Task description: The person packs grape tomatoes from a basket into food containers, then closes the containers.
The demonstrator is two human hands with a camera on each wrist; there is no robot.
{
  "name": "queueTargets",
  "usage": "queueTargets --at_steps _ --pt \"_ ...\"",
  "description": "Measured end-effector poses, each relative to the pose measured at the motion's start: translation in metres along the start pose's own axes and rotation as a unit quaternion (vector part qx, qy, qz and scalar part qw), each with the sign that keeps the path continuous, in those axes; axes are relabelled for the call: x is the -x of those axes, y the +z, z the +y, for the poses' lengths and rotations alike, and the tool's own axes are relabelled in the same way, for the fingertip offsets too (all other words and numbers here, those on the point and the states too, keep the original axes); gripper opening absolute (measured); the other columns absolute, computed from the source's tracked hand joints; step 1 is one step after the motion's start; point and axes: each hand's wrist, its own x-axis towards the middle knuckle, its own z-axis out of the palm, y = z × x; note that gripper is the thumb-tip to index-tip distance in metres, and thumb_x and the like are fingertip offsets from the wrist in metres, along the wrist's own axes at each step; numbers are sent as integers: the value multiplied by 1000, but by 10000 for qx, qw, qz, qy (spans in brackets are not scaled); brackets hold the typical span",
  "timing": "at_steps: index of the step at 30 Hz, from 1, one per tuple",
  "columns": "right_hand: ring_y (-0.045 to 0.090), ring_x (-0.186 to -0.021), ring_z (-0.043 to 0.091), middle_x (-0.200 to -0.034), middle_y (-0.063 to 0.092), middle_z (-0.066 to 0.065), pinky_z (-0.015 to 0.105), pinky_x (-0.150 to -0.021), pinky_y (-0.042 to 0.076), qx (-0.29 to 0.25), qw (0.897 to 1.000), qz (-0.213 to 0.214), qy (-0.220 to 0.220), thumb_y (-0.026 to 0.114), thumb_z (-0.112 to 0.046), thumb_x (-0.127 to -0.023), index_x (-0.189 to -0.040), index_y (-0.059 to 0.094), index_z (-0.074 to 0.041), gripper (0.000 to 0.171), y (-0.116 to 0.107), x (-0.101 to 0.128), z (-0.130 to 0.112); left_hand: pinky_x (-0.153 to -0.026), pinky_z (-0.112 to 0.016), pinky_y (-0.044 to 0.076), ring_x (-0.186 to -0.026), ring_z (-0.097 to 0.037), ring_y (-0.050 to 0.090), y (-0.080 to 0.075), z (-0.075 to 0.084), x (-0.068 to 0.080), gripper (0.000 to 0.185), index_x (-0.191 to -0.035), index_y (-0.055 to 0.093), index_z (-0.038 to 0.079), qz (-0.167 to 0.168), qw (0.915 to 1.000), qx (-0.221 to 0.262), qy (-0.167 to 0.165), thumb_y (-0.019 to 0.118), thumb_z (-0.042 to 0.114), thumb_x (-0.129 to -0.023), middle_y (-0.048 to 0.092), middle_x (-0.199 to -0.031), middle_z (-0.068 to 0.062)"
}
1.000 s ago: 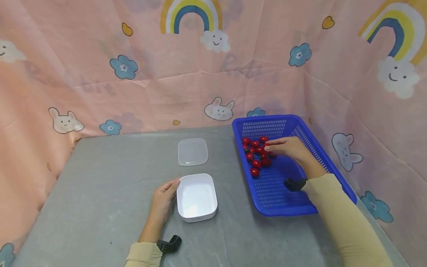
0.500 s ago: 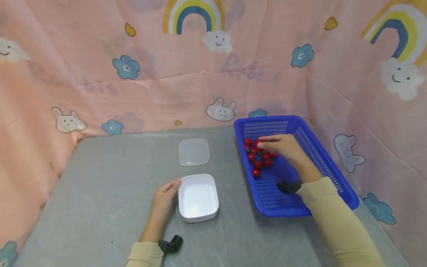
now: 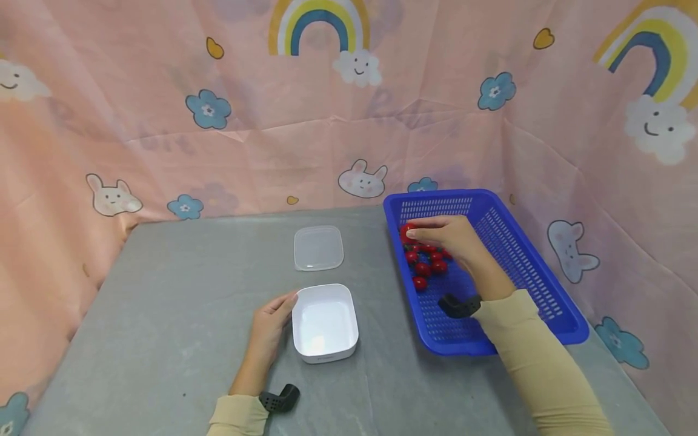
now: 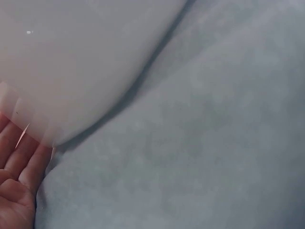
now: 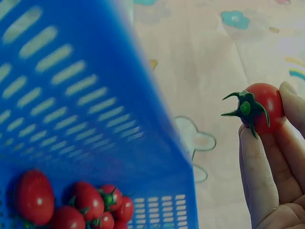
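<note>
My right hand [image 3: 449, 236] pinches a red cherry tomato [image 5: 261, 106] between thumb and fingertips. The tomato's green calyx faces the right wrist camera, and it is up beside the basket wall in that view. Several more cherry tomatoes [image 3: 422, 269] lie along the left side of the blue basket [image 3: 428, 348], partly hidden by the hand in the head view. My left hand [image 3: 269, 321] touches the left side of a white square box [image 3: 324, 324], near its back corner. In the left wrist view, the straight fingers [image 4: 21, 155] lie against the box wall. No contents show inside the box.
A clear square lid [image 3: 319, 248] lies flat on the grey table covering [image 3: 180, 303] behind the box. Pink patterned cloth [image 3: 305, 145] hangs along the back and both sides. The basket stands close to the right-hand cloth.
My right hand has moved left and slightly up over the tomatoes, now with one cherry tomato in its fingertips. My left hand and the box stay where they were.
</note>
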Motion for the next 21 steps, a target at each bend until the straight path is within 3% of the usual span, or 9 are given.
queueTargets --at_steps 10,14,21 --pt "68 -110 21 -125 70 14 43 -103 51 -43 9997 -155 -156 77 -41 -86 -127 68 -9 53 22 3 -12 -83 -15 54 -95 3 67 -1 1 0 35 -118 69 -5 -38 9999 -118 -56 68 21 -94 73 -117 -9" --pt "65 -115 25 -127 68 14 38 -98 54 31 9994 -227 -243 76 -41 -86 -127 69 -10 52 30 5 -17 -83 -16 54 -95 2 67 -1 1 0 35 -118 69 -5 -60 9999 -84 -38 68 21 -94 74 -115 -8" --pt "56 -126 30 -128 68 14 49 -108 46 -276 9983 -442 -243 79 -34 -85 -124 70 -9 47 45 11 -22 -83 -16 54 -95 2 68 -1 0 1 35 -117 69 -6 -64 10000 -55 -5 69 21 -94 75 -112 -6"
